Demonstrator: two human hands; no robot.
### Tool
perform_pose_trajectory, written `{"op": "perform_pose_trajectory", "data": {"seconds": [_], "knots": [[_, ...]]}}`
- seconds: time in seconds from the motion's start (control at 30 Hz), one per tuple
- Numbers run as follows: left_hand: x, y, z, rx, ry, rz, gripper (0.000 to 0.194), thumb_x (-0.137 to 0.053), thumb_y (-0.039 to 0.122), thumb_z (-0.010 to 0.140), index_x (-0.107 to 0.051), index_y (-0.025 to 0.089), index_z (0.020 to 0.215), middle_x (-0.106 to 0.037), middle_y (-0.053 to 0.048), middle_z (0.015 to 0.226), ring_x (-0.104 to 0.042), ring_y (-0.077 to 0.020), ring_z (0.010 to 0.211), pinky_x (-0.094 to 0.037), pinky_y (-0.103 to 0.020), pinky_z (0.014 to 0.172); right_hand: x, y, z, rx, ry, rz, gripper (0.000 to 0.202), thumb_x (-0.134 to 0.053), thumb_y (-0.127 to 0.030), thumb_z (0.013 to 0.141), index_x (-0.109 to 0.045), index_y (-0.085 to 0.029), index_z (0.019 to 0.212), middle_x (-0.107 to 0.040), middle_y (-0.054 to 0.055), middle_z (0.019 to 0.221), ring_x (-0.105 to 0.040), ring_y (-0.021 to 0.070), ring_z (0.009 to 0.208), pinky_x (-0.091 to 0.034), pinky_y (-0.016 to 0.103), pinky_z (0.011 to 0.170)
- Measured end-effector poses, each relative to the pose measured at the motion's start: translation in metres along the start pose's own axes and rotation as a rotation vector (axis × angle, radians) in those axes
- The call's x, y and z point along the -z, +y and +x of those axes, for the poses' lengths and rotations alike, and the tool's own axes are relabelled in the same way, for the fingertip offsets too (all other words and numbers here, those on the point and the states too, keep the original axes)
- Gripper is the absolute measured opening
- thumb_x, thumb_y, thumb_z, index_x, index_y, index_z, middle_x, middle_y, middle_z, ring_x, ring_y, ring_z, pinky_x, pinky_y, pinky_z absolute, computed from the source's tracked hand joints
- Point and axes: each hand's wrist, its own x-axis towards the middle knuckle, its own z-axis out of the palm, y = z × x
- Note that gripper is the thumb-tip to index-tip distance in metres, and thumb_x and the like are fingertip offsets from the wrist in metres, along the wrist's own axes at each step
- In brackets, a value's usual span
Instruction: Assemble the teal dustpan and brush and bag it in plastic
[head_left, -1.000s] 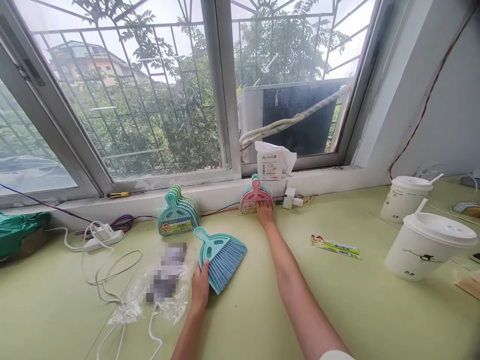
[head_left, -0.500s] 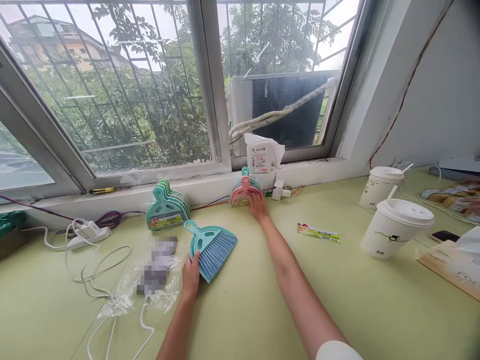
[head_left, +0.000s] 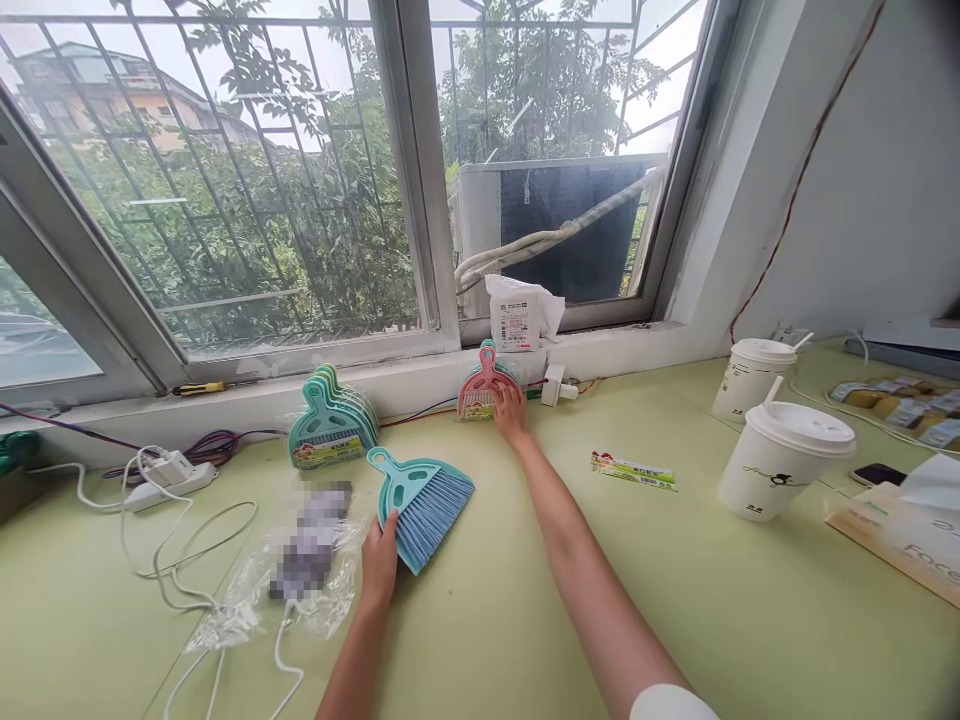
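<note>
My left hand (head_left: 380, 560) grips the lower left edge of a teal dustpan and brush set (head_left: 409, 490), its blue bristles fanned toward the right. Thumb on top, the hand holds it just over the green table. Farther back, my right hand (head_left: 511, 412) reaches to a pink dustpan and brush set (head_left: 487, 375) that stands against the sill. Its extended fingers rest on the lower right front of that set and cover part of its label. More teal sets (head_left: 330, 420) stand in a row to the left, with a printed label card on the front one.
A loose label strip (head_left: 634, 471) lies right of my right arm. Lidded paper cups (head_left: 784, 465) with straws and a tissue pack (head_left: 900, 535) stand at the right. White cables, a power strip (head_left: 171, 485) and clear plastic wrap (head_left: 225, 620) lie at the left.
The pink set's handle has tilted back toward the sill, hiding more of the teal handle behind it. My right hand stays on its front. My left hand still holds the teal set.
</note>
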Motion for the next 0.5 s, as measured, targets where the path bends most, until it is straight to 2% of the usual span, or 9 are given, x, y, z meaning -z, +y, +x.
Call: {"op": "perform_pose_trajectory", "data": {"seconds": [0.33, 0.5], "knots": [[0.002, 0.010, -0.005, 0.012, 0.004, 0.016, 0.034, -0.048, 0.048, 0.081, -0.063, 0.017, 0.087, -0.068, -0.008, 0.089, -0.061, -0.0267, 0.098, -0.044, -0.038, 0.089, -0.004, 0.002, -0.008, 0.018, 0.027, -0.014, 0.053, -0.042, -0.011, 0.088, -0.044, -0.023, 0.140, -0.043, 0.011, 0.144, -0.039, 0.0255, 0.128, -0.030, 0.044, 0.104], [0.002, 0.005, -0.003, 0.011, 0.000, 0.009, 0.035, -0.049, 0.048, 0.081, -0.064, 0.017, 0.088, -0.069, -0.009, 0.090, -0.062, -0.0272, 0.097, -0.046, -0.038, 0.087, -0.001, 0.007, -0.013, 0.022, 0.044, -0.005, 0.056, -0.040, -0.008, 0.086, -0.043, -0.021, 0.140, -0.045, 0.012, 0.141, -0.037, 0.0254, 0.129, -0.027, 0.046, 0.107]]}}
